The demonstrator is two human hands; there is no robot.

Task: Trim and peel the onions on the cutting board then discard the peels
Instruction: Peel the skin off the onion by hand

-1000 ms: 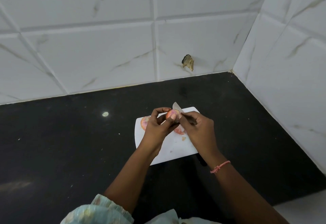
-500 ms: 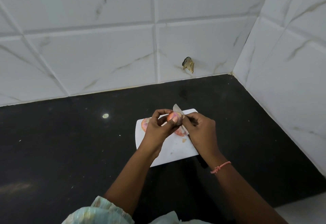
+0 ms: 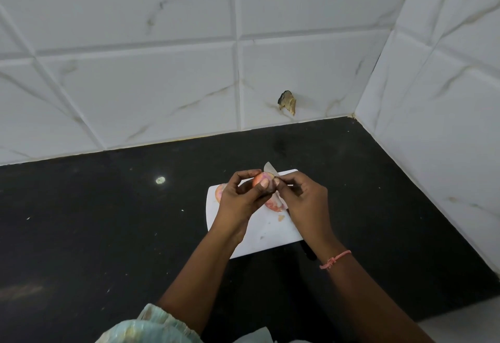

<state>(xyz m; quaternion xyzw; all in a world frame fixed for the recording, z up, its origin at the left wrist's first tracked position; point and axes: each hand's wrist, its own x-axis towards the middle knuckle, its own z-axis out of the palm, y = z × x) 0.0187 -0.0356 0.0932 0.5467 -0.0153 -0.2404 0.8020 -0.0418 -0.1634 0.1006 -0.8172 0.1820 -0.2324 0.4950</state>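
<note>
Cupped in the left hand [image 3: 239, 198] at frame centre, the onion [image 3: 263, 179] sits above the cutting board [image 3: 259, 234] so the right hand [image 3: 303, 199], gripping the knife [image 3: 270, 168], can lift its peel.

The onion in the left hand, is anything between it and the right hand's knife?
Nothing visible. The left hand grips the onion above the cutting board, and the knife, held by the right hand, already meets its top.

Soft even indoor light, faint glare spot on the dark counter [image 3: 160, 180], wide-angle bending at edges
</note>
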